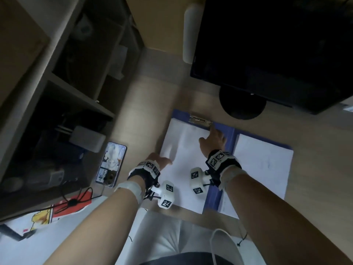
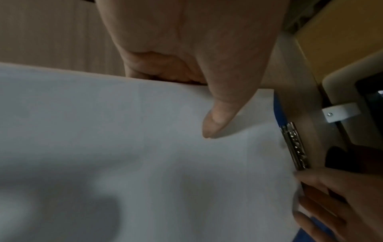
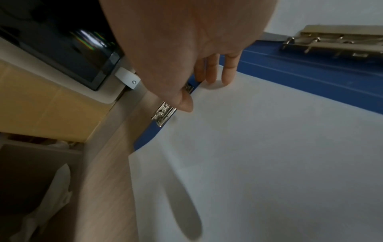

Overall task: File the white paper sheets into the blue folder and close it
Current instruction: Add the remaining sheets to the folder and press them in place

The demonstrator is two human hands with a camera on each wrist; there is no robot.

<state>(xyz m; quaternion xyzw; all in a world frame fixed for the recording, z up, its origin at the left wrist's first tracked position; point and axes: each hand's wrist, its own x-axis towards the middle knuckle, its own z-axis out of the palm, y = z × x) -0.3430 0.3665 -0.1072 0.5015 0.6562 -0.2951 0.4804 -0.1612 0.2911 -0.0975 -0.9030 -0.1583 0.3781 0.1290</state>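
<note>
Item: blue folder (image 1: 230,138), lying open and flat on the wooden desk (image 1: 315,134), just in front of the monitor base (image 1: 242,106).

Contents, left leaf: white paper sheets (image 1: 183,165), top edge brought up to the metal clip (image 1: 200,119) at the folder's far edge. Whether that edge is already under the clip cannot be told — the right hand covers the spot. Right leaf: a second white stack (image 1: 265,161), with a metal binder mechanism (image 3: 335,44) seen near it in the right wrist view.

Left hand (image 1: 160,159): grips the left edge of the sheets, thumb (image 2: 219,117) on top, remaining fingers curled below the edge.

Right hand (image 1: 214,138): spread, straight fingers (image 3: 229,72) pressing the sheets' top edge beside the clip, thumb tip touching the clip.

Step in hand: seating the sheets at the clip, by my reading.

Next move calls for: the clip lifted, the paper edge slid squarely beneath and released, the left hand keeping the stack from skewing — then one cover folded over.

Nearby, not in play: phone (image 1: 111,163) to the left.
</note>
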